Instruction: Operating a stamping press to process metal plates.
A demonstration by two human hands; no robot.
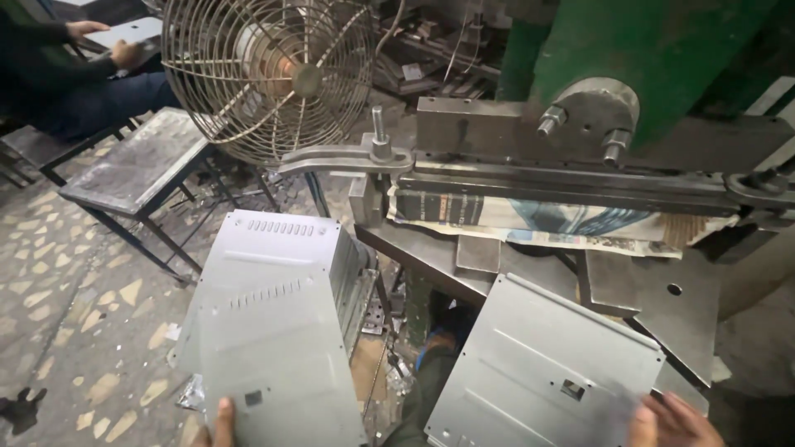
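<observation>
From the head view, I take the green press [654, 50] as my landmark. My left hand [222, 418] sits at the bottom edge of the frame, below and well left of the press, and only a thumb and a bit of knuckle show; the rest is cut off. The thumb lies on top of the near end of a grey metal sheet [273, 331], so I am pinching that sheet, though the fingers underneath are hidden. The sheet has rows of slots near its far end and rests on a stack of like sheets [352, 281], whose edges just show at its right side.

My right hand [675, 422] is at the bottom edge too, below the press, and mostly out of frame. Its fingers [662, 410] are slightly spread and touch the near right corner of a second grey sheet [542, 368]; I cannot tell whether they grip it or only rest there. That sheet lies tilted on the steel worktop [646, 290] in front of the press, just below some crumpled newspaper [530, 219] under the press bar.

Left of the press stands a wire-caged fan [269, 74]. Farther left, another person's hands [103, 41] hold a sheet, partly cut off by the frame's top corner.
</observation>
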